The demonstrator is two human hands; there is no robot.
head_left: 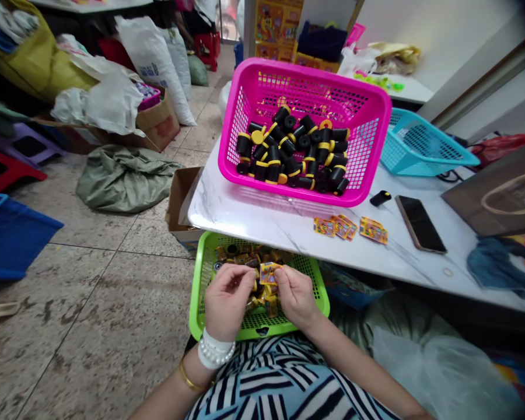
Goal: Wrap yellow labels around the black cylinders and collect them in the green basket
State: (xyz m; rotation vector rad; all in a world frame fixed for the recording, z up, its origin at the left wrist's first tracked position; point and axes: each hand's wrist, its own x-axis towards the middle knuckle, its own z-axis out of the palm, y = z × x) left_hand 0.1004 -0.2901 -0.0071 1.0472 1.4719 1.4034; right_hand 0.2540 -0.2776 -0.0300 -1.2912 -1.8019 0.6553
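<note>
Pink basket (304, 69) beyond, right hand (297, 294) pinches a label (268, 274); left hand (227, 300), grip unclear, partly hides the green basket (196, 303).

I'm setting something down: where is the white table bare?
The white table is bare at its near left corner, bordered by the pink basket and orange labels. A smaller patch lies between phone and blue cloth. Crowded: around the paper bag, and the green basket beneath the left hand and right hand.
</note>
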